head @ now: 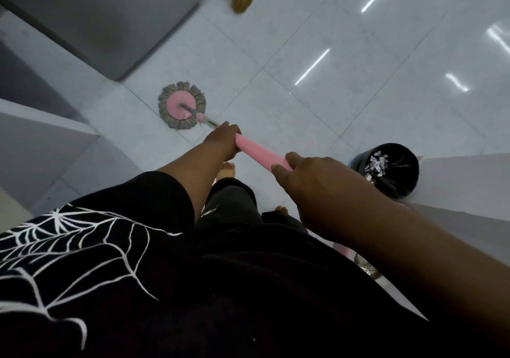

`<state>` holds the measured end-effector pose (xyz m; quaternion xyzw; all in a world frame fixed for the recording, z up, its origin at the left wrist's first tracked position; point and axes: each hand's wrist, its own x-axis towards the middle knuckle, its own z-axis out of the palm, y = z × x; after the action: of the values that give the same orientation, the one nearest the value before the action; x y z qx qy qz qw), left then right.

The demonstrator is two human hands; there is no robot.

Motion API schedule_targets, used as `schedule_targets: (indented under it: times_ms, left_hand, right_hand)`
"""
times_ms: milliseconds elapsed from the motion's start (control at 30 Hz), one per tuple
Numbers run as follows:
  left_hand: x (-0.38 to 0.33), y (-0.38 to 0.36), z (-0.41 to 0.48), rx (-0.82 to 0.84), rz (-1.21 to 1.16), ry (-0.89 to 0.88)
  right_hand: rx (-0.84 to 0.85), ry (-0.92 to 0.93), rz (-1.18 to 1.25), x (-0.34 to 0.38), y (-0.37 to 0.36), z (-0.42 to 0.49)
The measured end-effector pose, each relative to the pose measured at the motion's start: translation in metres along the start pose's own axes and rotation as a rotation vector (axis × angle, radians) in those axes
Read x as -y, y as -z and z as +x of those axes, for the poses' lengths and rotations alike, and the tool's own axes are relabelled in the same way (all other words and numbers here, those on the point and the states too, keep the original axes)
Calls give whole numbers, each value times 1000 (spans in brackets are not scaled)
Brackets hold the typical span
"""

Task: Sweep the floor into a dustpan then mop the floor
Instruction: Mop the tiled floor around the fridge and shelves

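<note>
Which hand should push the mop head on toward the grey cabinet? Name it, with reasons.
Probably left. The left hand grips the pink handle lower, nearer the mop head; the right hand holds the top end.

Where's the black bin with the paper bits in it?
In the head view, the black bin stands on the floor at the right, just beyond the right hand that grips the pink mop handle.

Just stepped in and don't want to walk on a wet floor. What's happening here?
A person is mopping. The left hand and right hand both grip the pink mop handle, and the round mop head rests on the floor near a grey cabinet. A black bin holding paper scraps stands to the right.
</note>
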<state>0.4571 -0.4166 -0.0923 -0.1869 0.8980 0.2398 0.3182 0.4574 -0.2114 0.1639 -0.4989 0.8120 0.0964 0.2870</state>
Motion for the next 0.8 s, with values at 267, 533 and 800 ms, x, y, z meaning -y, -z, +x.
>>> schedule_targets:
  times_ms: [267,533,800]
  left_hand:
    - [79,78,50,2,70,69]
    - [124,108,79,53,155,142]
    - [84,76,75,50,206,178]
  right_hand:
    - [-17,39,54,26,45,110]
    - [-100,20,103,42,51,161]
    - [-120,18,148,14,28,121]
